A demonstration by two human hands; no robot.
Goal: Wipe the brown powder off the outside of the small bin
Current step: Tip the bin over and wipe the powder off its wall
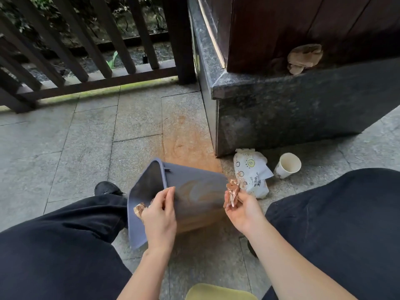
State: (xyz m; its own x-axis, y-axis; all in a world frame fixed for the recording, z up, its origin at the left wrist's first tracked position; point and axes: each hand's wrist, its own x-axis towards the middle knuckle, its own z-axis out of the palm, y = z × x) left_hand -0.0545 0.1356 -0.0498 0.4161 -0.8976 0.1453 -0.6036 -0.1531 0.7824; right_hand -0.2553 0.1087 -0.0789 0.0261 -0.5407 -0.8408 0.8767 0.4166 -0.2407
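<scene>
The bin [194, 191] lies tipped beside the stone base [281, 118]; brown smears remain on its side. The left hand [160, 215] grips its rim, the right hand [242, 208] pinches a stained tissue [232, 192]

Yellow object [218, 292] cut by bottom edge, bin's [194, 191] far side hidden, packet [252, 172] print unreadable

Grey stone paving [65, 148] is carrying a patch of brown powder [186, 144] beside the granite plinth [281, 118]. To the right, a white packet [252, 172] and a paper cup [287, 165] are lying near each other.
</scene>
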